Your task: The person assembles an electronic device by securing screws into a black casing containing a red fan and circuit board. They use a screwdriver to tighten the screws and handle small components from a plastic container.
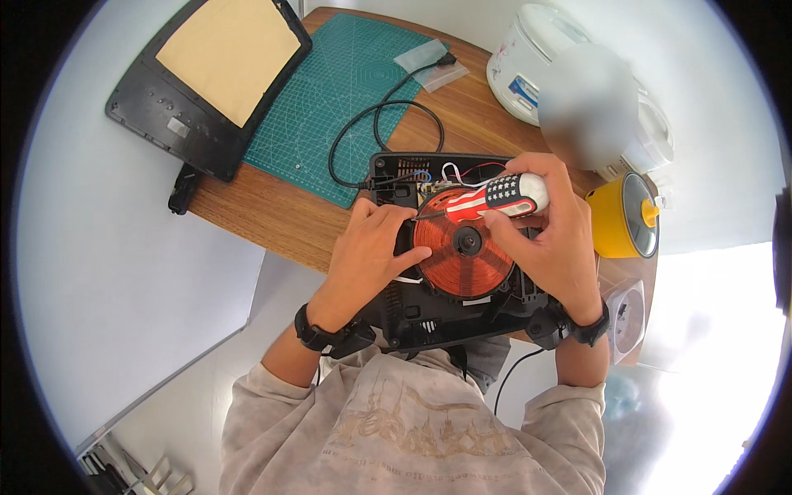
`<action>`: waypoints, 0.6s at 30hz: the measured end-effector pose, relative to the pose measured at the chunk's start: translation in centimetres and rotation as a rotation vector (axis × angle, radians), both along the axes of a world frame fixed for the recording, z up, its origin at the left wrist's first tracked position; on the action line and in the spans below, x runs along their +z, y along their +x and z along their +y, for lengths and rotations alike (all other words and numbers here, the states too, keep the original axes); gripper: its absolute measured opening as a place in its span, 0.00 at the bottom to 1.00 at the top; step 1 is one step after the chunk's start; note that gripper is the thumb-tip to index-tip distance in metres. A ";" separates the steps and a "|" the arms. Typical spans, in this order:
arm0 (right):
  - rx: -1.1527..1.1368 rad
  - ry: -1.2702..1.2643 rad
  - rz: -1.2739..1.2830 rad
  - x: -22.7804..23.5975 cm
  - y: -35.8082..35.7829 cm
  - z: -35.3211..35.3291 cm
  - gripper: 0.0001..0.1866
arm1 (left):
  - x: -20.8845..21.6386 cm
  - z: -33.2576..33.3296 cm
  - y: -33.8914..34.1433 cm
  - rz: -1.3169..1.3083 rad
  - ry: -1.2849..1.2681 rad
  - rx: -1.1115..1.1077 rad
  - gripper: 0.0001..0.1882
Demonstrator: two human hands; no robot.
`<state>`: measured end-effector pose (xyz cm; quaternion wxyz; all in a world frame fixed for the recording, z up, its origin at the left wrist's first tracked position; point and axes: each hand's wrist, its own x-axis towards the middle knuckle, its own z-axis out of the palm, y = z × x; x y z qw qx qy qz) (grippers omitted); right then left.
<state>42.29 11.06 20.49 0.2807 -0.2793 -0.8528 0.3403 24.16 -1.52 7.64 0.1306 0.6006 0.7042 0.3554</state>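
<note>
An opened black induction cooker base [429,318] lies in front of me, its round copper coil [472,276] exposed. My right hand [561,239] grips a screwdriver [499,198] by its red, white and black star-patterned handle. The shaft points left across the coil's upper part, and its tip is near the fingertips of my left hand [367,252]. That hand rests at the coil's left edge, its thumb stretched onto the windings and apart from the bent index finger. Thin wires [454,173] show at the base's far side, partly hidden by the screwdriver and right hand.
A black cover with a beige panel [231,58] stands far left, overlapping a green cutting mat [330,107]. The black power cord [334,153] loops over mat and table to a plastic bag [433,66]. A white rice cooker [528,62], yellow canister [610,214] and clear container [627,318] stand right.
</note>
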 end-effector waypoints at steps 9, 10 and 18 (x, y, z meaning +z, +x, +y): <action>0.012 0.051 -0.031 0.4 -0.9 0.1 0.22 | -0.3 0.1 -0.3 0.010 0.047 -0.029 0.28; 0.013 0.056 -0.030 0.4 -1.0 0.1 0.22 | -0.3 0.1 -0.3 0.009 0.052 -0.032 0.28; 0.040 0.057 0.010 0.1 -1.6 0.0 0.23 | -0.3 0.1 -0.1 0.038 0.084 -0.035 0.29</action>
